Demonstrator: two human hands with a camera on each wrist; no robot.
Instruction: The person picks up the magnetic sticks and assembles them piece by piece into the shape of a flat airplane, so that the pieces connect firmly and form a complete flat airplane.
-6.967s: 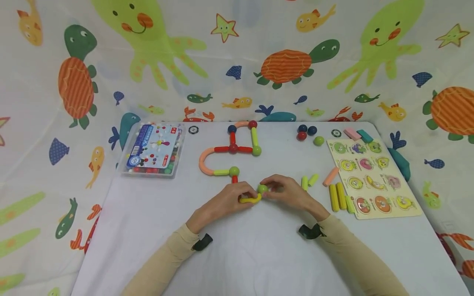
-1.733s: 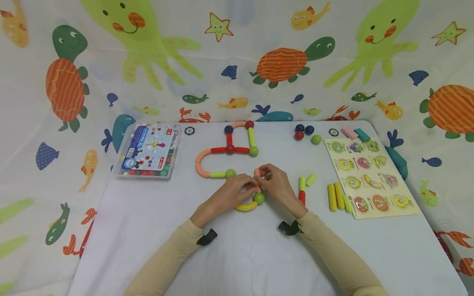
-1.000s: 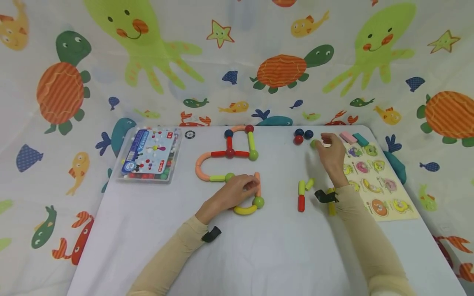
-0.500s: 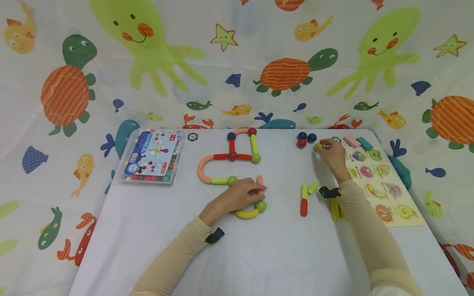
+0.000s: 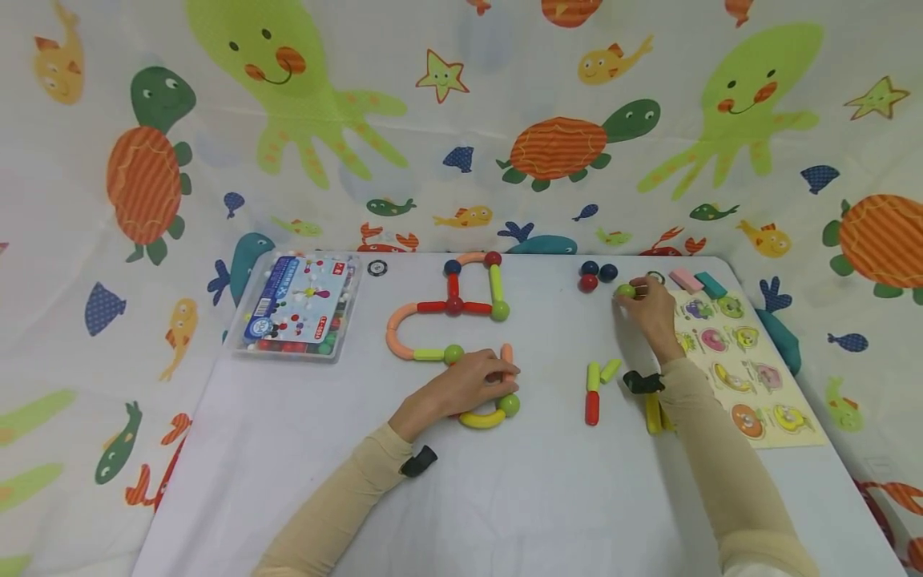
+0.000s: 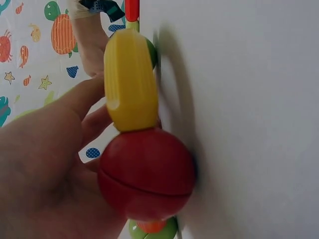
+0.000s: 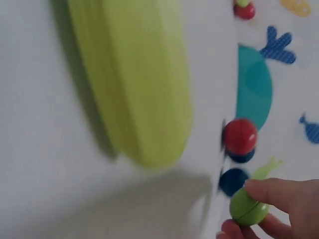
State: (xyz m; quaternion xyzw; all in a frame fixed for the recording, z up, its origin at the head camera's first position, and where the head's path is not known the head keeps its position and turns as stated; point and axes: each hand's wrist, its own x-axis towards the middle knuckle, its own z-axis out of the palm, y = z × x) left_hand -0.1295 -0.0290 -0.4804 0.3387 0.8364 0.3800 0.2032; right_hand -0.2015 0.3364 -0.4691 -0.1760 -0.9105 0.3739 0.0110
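Observation:
In the head view my left hand point(image 5: 472, 383) pinches an upright peach-coloured building stick point(image 5: 507, 353) at the table's middle. Below that stick, a green ball point(image 5: 509, 405) joins the curved yellow stick point(image 5: 481, 419). The left wrist view shows this yellow piece's end point(image 6: 130, 79) against a red ball point(image 6: 147, 174), in front of my palm. At the right, my right hand point(image 5: 651, 314) pinches another green ball point(image 5: 626, 291) between thumb and fingers; the right wrist view shows this green ball point(image 7: 249, 206) near the blue and red balls.
A joined figure of sticks and balls point(image 5: 454, 305) lies behind my left hand. At the back left stands a clear box of pieces point(image 5: 296, 304). Loose balls point(image 5: 588, 282), short sticks point(image 5: 593, 393), yellow sticks point(image 5: 653, 413) and a fruit puzzle board point(image 5: 721, 377) lie to the right.
The peach stick was added to the green ball beside the curved yellow stick. My right hand then left it, moved right and back, and took hold of the loose green ball. My left hand stayed.

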